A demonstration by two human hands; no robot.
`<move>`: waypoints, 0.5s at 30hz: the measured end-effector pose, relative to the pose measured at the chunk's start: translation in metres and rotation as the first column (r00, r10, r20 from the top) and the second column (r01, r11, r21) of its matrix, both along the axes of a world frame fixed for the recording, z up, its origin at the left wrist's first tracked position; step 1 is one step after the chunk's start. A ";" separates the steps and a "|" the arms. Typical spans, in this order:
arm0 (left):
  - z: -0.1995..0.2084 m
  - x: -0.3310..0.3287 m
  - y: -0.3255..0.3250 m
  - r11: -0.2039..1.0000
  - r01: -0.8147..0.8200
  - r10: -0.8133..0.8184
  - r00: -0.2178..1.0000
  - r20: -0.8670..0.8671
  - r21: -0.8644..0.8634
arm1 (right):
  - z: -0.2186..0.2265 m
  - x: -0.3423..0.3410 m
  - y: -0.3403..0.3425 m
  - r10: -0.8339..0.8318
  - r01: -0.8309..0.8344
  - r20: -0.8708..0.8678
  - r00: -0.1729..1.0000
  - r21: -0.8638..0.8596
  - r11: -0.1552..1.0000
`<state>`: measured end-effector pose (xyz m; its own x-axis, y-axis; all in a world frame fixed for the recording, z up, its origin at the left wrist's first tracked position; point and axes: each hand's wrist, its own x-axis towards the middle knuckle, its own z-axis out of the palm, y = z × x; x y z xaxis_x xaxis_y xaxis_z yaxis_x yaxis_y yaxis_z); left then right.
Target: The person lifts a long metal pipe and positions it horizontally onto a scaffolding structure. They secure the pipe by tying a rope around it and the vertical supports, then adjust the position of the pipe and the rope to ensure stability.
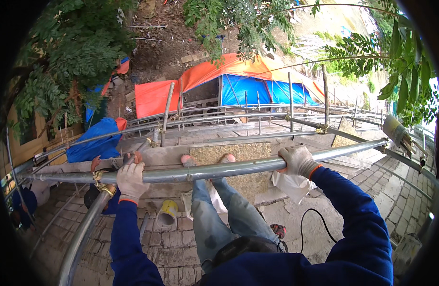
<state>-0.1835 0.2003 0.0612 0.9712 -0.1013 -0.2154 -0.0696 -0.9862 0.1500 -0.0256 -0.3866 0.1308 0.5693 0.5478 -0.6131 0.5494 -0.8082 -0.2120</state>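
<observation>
A long grey metal scaffold pipe (219, 168) crosses in front of me at waist height. My left hand (132, 182), in a pale work glove, is closed around it near the left end, beside a brass-coloured clamp (104, 182). Farther right, my gloved right hand (295, 160) wraps over the same pipe. A second metal pipe (82, 238) slants down toward the lower left from the clamp. Just left of my left hand, a bare hand (95, 164) of someone else seems to be at the clamp; that person is mostly hidden.
Under my feet lies a speckled board (231, 151). A yellow bucket (167, 212) and a black cable (319, 212) are below. Scaffold rails and upright poles (325, 95) run beyond the pipe. An orange and blue tarpaulin (257, 88) covers a shelter; leafy branches (76, 43) hang overhead.
</observation>
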 end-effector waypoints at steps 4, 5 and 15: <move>0.002 0.000 -0.001 1.000 -0.021 0.022 0.999 -0.040 0.007 | 0.000 0.000 0.001 0.004 -0.004 -0.001 1.000 -0.011 1.000; 0.002 0.000 -0.001 1.000 -0.024 0.024 0.999 -0.045 0.010 | 0.001 0.001 0.002 0.006 -0.006 -0.005 1.000 -0.017 1.000; -0.001 -0.001 0.001 1.000 -0.006 0.007 0.999 -0.035 0.013 | 0.003 0.001 0.003 0.012 -0.012 0.005 1.000 -0.017 1.000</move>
